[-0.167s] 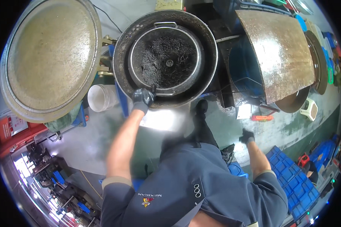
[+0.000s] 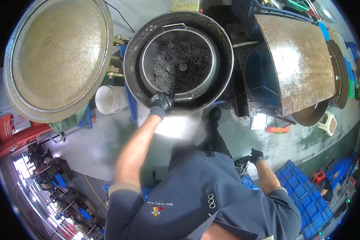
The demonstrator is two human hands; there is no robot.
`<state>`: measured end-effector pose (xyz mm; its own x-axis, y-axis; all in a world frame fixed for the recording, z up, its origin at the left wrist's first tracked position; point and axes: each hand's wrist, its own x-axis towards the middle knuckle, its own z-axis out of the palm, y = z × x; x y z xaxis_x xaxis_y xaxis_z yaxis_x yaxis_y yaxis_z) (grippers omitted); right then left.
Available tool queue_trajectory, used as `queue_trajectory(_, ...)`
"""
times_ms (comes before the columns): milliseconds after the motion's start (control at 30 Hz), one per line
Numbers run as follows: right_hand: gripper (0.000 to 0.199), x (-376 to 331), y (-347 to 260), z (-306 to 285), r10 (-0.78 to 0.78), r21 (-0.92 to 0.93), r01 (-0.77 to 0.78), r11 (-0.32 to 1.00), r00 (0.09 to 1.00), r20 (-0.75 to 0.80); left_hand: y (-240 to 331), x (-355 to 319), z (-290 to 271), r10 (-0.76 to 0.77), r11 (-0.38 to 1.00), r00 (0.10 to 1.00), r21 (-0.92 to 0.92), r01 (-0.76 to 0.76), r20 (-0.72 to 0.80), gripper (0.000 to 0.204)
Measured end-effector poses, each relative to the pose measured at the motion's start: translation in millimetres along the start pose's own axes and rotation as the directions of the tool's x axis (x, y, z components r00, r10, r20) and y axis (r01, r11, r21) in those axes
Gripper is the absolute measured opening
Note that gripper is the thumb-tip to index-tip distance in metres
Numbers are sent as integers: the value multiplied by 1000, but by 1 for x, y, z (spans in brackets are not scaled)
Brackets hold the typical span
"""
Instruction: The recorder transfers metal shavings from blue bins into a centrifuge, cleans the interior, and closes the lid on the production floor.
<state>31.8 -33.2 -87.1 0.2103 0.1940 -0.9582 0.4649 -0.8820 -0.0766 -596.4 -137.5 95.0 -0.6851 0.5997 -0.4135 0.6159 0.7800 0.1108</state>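
Over my head feed I have the left hand, in a black glove, at the near edge of a steel pan, just left of its near handle. The pan sits inside a wide round drum and holds dark, wiry scraps, heaped mostly toward its left side. The glove's back covers its fingers, so I can't tell whether they are wrapped around anything.

I see the right hand, also gloved, low on my right beside the body and well apart from the drum; it is too small and dark for me to read its grip.

To the drum's left I get a big tan lid, swung aside on brackets, with a white bucket between the two. On the right stand a curved brown panel, a pale stool and blue crates.
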Motion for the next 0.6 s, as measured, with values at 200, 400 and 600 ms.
queue_trajectory(200,35,-27,-28,4,-2,123,-12,992,994,114,49,13,50,104,936,959,-353,-5,262,27)
queue_trajectory(400,42,-61,-53,-24,-11,191,-13,982,992,126,163,62,40,77,-312,748,-696,646,660,28)
queue_trajectory(600,46,-74,-75,-63,-182,170,169,971,981,61,220,179,-36,70,-639,983,-749,175,170,35)
